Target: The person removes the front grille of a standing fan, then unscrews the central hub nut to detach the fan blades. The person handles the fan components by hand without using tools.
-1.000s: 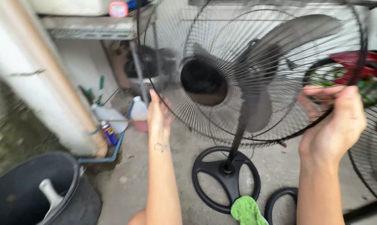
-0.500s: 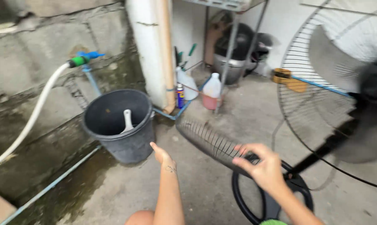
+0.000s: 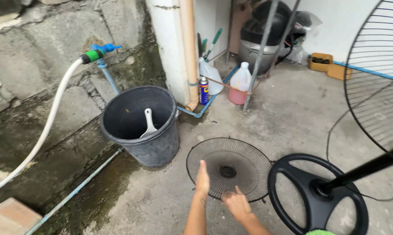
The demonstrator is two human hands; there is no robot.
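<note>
Fan grille (image 3: 229, 167) now flat beneath both hands.

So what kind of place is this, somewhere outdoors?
Probably an outdoor wash area behind a house. A rough block wall carries a tap with a white hose, a black bucket stands on the damp concrete floor, and a fan grille lies there.
</note>
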